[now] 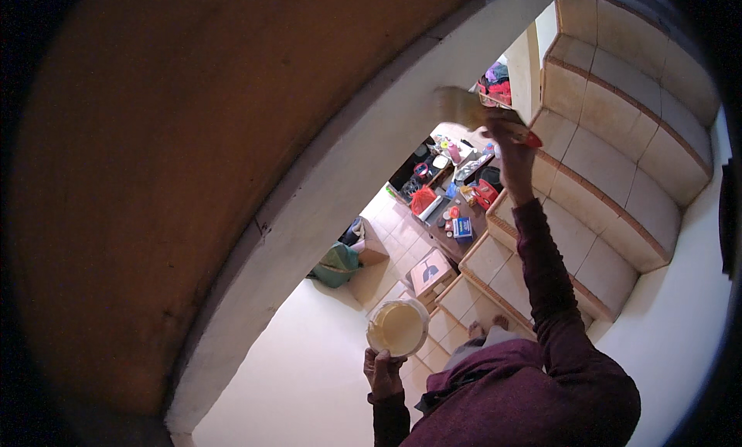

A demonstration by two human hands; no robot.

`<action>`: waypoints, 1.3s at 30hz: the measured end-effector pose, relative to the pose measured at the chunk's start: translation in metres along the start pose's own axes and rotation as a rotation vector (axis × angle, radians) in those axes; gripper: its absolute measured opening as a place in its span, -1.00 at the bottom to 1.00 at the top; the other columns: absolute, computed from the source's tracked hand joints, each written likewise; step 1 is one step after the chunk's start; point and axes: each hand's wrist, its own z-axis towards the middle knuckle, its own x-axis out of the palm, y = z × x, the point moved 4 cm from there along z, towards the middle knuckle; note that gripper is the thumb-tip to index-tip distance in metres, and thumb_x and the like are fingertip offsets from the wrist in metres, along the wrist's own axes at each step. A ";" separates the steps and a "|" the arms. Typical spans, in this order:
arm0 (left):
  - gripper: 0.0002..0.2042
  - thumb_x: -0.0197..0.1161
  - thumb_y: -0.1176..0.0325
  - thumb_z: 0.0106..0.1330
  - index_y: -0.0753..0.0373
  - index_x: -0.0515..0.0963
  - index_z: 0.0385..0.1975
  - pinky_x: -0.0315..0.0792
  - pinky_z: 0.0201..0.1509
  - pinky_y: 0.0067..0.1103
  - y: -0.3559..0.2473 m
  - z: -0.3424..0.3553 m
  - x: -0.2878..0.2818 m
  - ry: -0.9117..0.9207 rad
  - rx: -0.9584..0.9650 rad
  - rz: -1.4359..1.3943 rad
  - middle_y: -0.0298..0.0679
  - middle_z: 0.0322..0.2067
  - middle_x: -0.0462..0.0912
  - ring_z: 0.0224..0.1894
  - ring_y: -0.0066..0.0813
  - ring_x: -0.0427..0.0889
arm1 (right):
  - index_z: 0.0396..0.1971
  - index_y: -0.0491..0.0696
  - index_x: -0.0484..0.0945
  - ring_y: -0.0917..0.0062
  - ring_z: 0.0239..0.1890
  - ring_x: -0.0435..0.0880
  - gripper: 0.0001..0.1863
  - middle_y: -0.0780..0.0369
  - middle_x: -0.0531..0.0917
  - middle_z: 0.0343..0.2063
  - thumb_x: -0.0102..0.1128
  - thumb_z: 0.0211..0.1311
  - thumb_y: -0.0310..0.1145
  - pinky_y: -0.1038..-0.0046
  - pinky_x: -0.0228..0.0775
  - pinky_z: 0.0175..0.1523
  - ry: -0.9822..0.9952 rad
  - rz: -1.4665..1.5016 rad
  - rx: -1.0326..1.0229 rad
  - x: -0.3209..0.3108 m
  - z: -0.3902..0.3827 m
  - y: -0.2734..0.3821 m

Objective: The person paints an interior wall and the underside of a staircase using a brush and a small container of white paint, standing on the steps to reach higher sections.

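My left hand (382, 375) is closed on the rim of a round tub (424, 330) of cream-coloured paint (399, 328), held at waist height. Up ahead, my right arm is stretched out, and my right hand (506, 130) grips a wide paintbrush (461, 109), blurred by motion. The brush's red handle end (533, 140) sticks out behind my fist. Its bristles are at the edge of a long white beam (340, 168) that slants across the view; whether they touch it is unclear. My fingers partly hide the handle.
Tiled stairs (603, 161) climb at the right, and my bare feet (487, 327) stand on lower steps. Below lie a cardboard box (431, 273), a green bag (338, 266) and a cluttered low table (456, 246). A brown surface (154, 168) fills the upper left.
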 end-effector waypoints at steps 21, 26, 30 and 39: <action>-0.83 0.22 0.37 0.19 0.22 0.36 -0.37 0.39 -0.48 -0.71 0.000 -0.004 -0.005 -0.025 0.062 -0.048 -0.25 -0.53 0.57 -0.56 -0.54 0.60 | -0.13 -0.07 0.56 0.49 -0.18 0.59 -0.71 0.24 0.60 -0.11 0.27 0.10 -0.41 0.41 0.46 -0.08 0.827 -0.191 0.088 0.160 -0.185 0.020; -0.82 0.22 0.34 0.19 0.22 0.36 -0.35 0.39 -0.48 -0.71 0.005 -0.003 -0.008 -0.042 0.072 -0.032 -0.25 -0.56 0.58 -0.56 -0.55 0.60 | -0.11 -0.13 0.52 0.64 -0.20 0.53 -0.75 0.24 0.60 -0.16 0.09 0.26 -0.38 0.50 0.41 -0.07 0.401 -0.257 -0.188 0.126 -0.145 0.068; -0.82 0.21 0.35 0.20 0.23 0.36 -0.34 0.38 -0.48 -0.71 0.010 -0.002 -0.008 -0.036 0.076 -0.033 -0.26 -0.57 0.58 -0.57 -0.56 0.58 | -0.26 -0.11 0.60 0.35 -0.12 0.54 -0.78 0.23 0.58 -0.22 0.17 0.03 -0.50 0.33 0.24 0.15 0.468 -0.375 -0.366 0.163 -0.194 0.057; -0.83 0.22 0.36 0.20 0.21 0.38 -0.30 0.38 -0.47 -0.72 0.013 -0.009 -0.022 -0.024 0.150 -0.105 -0.30 -0.50 0.60 -0.52 -0.59 0.61 | -0.16 0.14 0.59 0.35 -0.11 0.56 -0.63 0.23 0.51 -0.09 0.31 -0.04 -0.50 0.41 0.53 -0.20 1.209 -0.010 -0.305 0.248 -0.316 0.095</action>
